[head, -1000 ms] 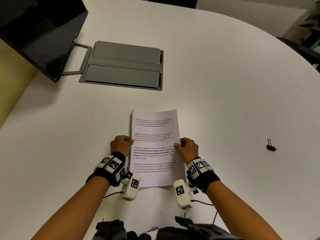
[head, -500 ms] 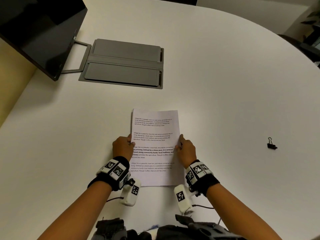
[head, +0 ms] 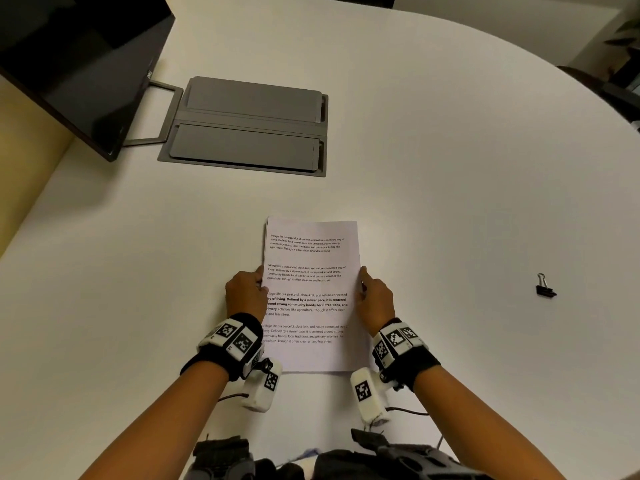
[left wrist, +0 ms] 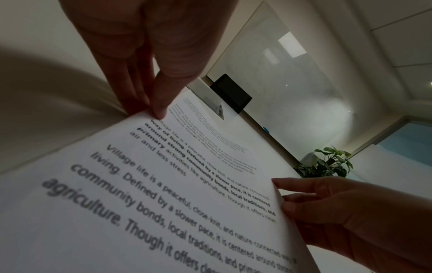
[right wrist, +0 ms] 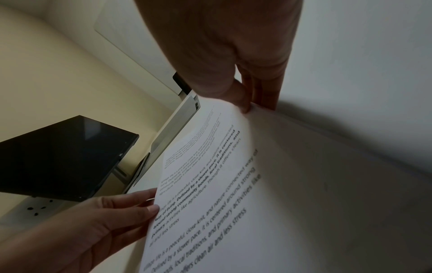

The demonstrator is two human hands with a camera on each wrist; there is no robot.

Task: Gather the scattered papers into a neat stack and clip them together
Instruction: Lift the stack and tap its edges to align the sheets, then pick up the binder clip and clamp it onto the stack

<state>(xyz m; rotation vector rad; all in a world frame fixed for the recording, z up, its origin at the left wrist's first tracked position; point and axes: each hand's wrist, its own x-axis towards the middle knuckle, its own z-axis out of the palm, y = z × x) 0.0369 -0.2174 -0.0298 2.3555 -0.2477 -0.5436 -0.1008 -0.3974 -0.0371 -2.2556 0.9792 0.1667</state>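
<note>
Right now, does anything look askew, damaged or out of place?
Nothing stands out. The paper stack looks squared, pinched at its long edges by the left hand and right hand. The binder clip lies apart to the right, unused.

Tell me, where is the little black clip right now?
In the head view, the binder clip lies alone on the white table, off to the right of the right hand.
</note>
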